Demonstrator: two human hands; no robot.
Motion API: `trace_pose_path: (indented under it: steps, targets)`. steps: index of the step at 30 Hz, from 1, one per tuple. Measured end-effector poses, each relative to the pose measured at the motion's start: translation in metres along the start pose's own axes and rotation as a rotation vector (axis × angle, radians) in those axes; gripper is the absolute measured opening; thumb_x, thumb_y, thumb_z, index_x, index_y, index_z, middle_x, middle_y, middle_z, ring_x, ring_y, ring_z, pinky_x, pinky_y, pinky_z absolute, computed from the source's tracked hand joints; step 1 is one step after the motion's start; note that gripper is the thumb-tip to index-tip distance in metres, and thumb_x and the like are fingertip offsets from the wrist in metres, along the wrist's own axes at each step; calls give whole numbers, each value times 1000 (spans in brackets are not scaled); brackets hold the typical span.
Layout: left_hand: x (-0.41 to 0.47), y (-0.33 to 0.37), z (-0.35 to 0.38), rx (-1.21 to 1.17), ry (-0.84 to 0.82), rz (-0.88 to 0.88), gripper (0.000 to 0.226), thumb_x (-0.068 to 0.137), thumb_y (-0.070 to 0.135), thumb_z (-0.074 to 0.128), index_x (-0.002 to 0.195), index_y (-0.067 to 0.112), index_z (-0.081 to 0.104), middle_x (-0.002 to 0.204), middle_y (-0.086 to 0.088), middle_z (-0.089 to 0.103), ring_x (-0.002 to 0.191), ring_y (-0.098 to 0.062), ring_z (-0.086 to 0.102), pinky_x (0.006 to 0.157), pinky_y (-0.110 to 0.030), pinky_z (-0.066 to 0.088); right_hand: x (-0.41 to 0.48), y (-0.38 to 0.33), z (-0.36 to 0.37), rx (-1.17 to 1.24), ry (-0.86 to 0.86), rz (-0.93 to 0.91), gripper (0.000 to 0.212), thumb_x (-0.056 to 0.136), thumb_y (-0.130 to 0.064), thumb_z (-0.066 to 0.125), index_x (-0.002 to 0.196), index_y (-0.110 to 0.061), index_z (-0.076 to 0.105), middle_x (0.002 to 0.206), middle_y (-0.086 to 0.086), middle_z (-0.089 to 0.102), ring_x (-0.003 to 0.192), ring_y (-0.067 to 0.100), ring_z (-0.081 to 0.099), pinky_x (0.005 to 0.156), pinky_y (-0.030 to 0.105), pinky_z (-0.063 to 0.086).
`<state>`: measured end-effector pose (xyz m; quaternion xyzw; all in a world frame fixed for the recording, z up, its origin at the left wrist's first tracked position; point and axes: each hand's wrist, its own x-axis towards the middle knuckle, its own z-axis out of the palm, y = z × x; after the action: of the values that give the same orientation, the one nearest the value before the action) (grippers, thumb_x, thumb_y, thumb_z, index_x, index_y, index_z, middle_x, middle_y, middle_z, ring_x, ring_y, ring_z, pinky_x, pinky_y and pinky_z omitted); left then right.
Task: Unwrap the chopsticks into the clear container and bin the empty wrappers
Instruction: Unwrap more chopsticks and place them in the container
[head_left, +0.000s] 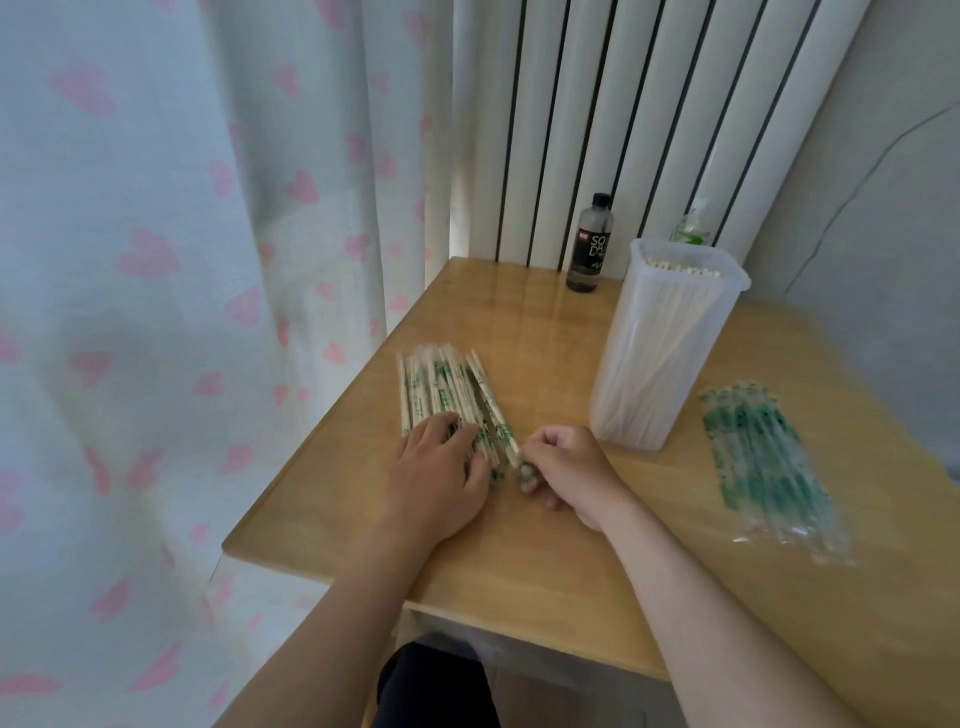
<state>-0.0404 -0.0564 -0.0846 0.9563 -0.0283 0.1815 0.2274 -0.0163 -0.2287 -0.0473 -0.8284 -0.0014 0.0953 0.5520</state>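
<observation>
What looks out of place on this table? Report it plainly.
The empty clear wrappers with green print lie in a loose heap on the light wooden table, right of the tall clear plastic container, not binned; no bin is in view. Nothing looks spilled or damaged.

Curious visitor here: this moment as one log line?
left hand: rests on wrapped chopsticks | right hand: pinches one's end | clear container: holds chopsticks | empty wrappers: beside container
</observation>
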Motion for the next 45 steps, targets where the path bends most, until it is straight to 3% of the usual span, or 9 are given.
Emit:
trace_pose_path:
  steps: [6, 10, 15, 20, 24, 27, 29, 34, 45]
  targets:
    - [0, -1, 1, -8, 8, 10, 52, 89, 40, 37, 130, 24, 65, 136, 0, 56, 130, -22, 47, 107, -39, 35, -4, 2, -13, 241, -33, -26, 9, 91, 1, 60, 85, -7, 61, 78, 10, 76, 51, 19, 59, 40, 25, 39]
    - [-1, -1, 0, 0, 4, 0, 60, 87, 45, 29, 131, 24, 64, 138, -1, 55, 131, -23, 47, 108, -40, 35, -6, 3, -20, 393, -92, 2, 38, 86, 9, 50, 104, -13, 76, 64, 7, 58, 48, 18, 49, 42, 25, 38]
    - [-5, 4, -7, 70, -64, 8, 71, 83, 51, 19, 138, 27, 57, 145, 0, 49, 136, -21, 41, 114, -42, 30, -17, 4, -27, 759, -35, 90, 33, 85, 5, 39, 70, -7, 66, 64, 6, 43, 50, 17, 42, 48, 27, 32]
    - [1, 27, -21, 126, 51, 102, 74, 81, 52, 35, 145, 17, 48, 152, -7, 45, 141, -27, 41, 118, -52, 28, -41, -10, -56, 1043, -87, 31, 16, 76, 0, 43, 65, -9, 52, 63, 4, 35, 51, 16, 34, 42, 26, 31]
    - [26, 70, -25, 175, 180, 445, 61, 85, 47, 48, 136, 13, 55, 133, -10, 61, 125, -29, 57, 107, -51, 44, -52, -14, -92, 1105, -257, -1, 7, 70, -7, 51, 64, -10, 49, 65, 1, 30, 51, 12, 31, 37, 22, 29]
    - [39, 94, -25, 219, 229, 561, 34, 92, 39, 43, 94, 13, 66, 83, -5, 63, 75, -30, 65, 60, -39, 52, -56, -5, -113, 1191, -338, -91, 26, 56, -12, 81, 71, -9, 59, 66, 2, 38, 51, 12, 39, 39, 22, 34]
    - [40, 108, -22, 248, 256, 585, 31, 91, 36, 43, 74, 14, 57, 64, -2, 56, 50, -27, 57, 39, -29, 38, -61, -1, -123, 1197, -328, -178, 36, 60, -19, 89, 88, -6, 70, 71, 5, 48, 54, 14, 46, 45, 24, 42]
    - [34, 142, -16, 242, 246, 566, 31, 86, 39, 41, 64, 18, 48, 50, 1, 54, 35, -28, 51, 38, -23, 27, -68, 1, -134, 900, -36, -209, 28, 97, -18, 63, 119, -2, 69, 70, 7, 54, 56, 16, 46, 51, 29, 36]
    - [39, 154, -7, 181, 98, 534, 34, 86, 47, 22, 70, 21, 37, 55, 7, 41, 46, -25, 44, 45, -25, 24, -67, 8, -146, 837, 117, -233, 23, 99, -18, 62, 99, -2, 78, 65, 5, 53, 53, 16, 45, 45, 28, 32]
